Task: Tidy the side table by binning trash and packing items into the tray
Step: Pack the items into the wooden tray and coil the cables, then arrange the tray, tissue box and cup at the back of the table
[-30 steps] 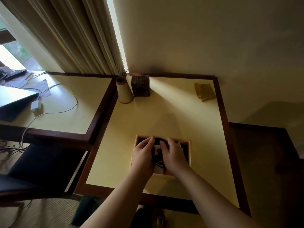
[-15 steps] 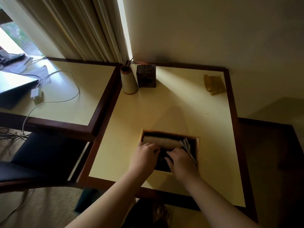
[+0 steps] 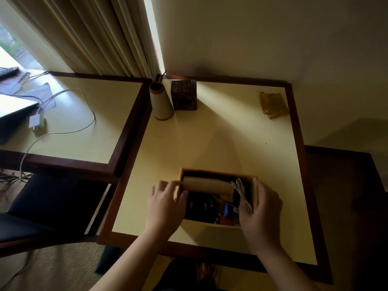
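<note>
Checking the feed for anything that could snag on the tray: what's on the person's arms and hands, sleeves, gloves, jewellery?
Nothing that shows. Both forearms are bare up to the frame's lower edge, with no sleeve or cuff in view. The left hand and right hand are ungloved, and no watch, bracelet or ring can be made out, though the light is dim.

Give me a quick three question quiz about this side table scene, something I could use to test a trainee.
1. True or false: both hands grip the tray by its sides.
2. What lies along the tray's far edge? A) stack of paper cups B) book C) bottle
3. Where on the table is the crumpled yellow wrapper?

Key: 1 true, left hand and right hand each on one side. 2 A, the paper cups. 3 far right corner.
</note>
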The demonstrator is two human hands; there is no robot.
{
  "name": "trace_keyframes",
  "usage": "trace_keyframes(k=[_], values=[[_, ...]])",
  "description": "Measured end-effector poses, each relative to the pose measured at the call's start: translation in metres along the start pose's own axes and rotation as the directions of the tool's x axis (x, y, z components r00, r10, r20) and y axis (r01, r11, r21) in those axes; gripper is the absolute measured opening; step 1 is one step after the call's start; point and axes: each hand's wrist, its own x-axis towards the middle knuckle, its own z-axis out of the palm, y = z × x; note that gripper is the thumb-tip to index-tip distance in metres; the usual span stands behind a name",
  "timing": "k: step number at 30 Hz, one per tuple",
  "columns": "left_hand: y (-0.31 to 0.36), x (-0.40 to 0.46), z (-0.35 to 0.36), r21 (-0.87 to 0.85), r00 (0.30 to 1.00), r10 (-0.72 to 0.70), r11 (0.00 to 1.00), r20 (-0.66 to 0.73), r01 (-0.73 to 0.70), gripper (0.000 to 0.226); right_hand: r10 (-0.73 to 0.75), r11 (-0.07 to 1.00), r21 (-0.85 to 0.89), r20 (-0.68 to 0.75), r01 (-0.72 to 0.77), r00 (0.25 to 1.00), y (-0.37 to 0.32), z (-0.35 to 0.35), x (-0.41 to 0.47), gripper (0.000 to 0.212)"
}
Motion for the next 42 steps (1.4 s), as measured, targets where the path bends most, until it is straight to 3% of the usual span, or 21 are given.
trace_keyframes(k=[2, 4, 6, 7, 10, 14, 19, 22, 27, 32, 34, 37, 42], values=[[-0.009, 0.009, 0.006, -0.155, 0.971, -0.228, 0.959, 0.075, 0.237, 0.05, 0.264, 0.963, 0.047, 0.052, -0.266, 0.963, 0.006, -0.002, 0.007, 0.082], [-0.015, 0.022, 0.013, -0.251, 0.902, -0.372, 0.872, 0.218, 0.42, 0.073, 0.458, 0.862, 0.118, 0.24, -0.494, 0.856, 0.007, 0.0, 0.018, 0.086], [-0.016, 0.032, 0.02, -0.252, 0.842, -0.392, 0.83, 0.37, 0.497, 0.086, 0.534, 0.766, 0.151, 0.391, -0.625, 0.75, 0.004, 0.005, 0.028, 0.078], [-0.011, 0.035, 0.022, -0.242, 0.823, -0.378, 0.828, 0.423, 0.505, 0.081, 0.539, 0.742, 0.162, 0.432, -0.65, 0.723, 0.003, 0.008, 0.032, 0.07], [-0.001, 0.043, 0.022, -0.207, 0.829, -0.331, 0.864, 0.451, 0.458, 0.061, 0.551, 0.722, 0.164, 0.452, -0.672, 0.702, 0.004, 0.013, 0.041, 0.054], [-0.005, 0.053, 0.019, -0.13, 0.826, -0.336, 0.892, 0.453, 0.433, 0.061, 0.571, 0.708, 0.14, 0.463, -0.692, 0.678, 0.003, 0.013, 0.055, 0.051], [0.003, 0.088, 0.002, -0.16, 0.85, -0.311, 0.899, 0.425, 0.409, 0.061, 0.56, 0.718, 0.167, 0.437, -0.676, 0.704, -0.012, 0.015, 0.085, 0.049], [0.015, 0.125, -0.013, -0.231, 0.863, -0.307, 0.878, 0.4, 0.419, 0.057, 0.545, 0.733, 0.198, 0.402, -0.651, 0.736, -0.026, 0.013, 0.118, 0.048], [0.049, 0.202, -0.029, -0.509, 0.877, -0.198, 0.749, 0.439, 0.424, 0.045, 0.535, 0.767, 0.227, 0.289, -0.6, 0.793, -0.048, 0.006, 0.198, 0.044], [0.081, 0.274, -0.027, -0.53, 0.904, -0.057, 0.794, 0.423, 0.298, 0.055, 0.525, 0.799, 0.258, 0.143, -0.544, 0.839, -0.059, 0.005, 0.281, 0.044], [0.094, 0.301, -0.022, -0.504, 0.928, -0.038, 0.831, 0.372, 0.236, 0.044, 0.551, 0.779, 0.263, 0.145, -0.569, 0.822, -0.059, 0.007, 0.316, 0.05], [0.113, 0.343, -0.015, -0.414, 0.963, -0.062, 0.894, 0.261, 0.17, 0.045, 0.579, 0.758, 0.255, 0.161, -0.6, 0.799, -0.062, 0.014, 0.367, 0.053], [0.137, 0.417, 0.006, -0.366, 0.957, -0.163, 0.898, 0.24, 0.245, 0.06, 0.593, 0.712, 0.303, 0.222, -0.633, 0.774, -0.054, 0.035, 0.445, 0.054]])
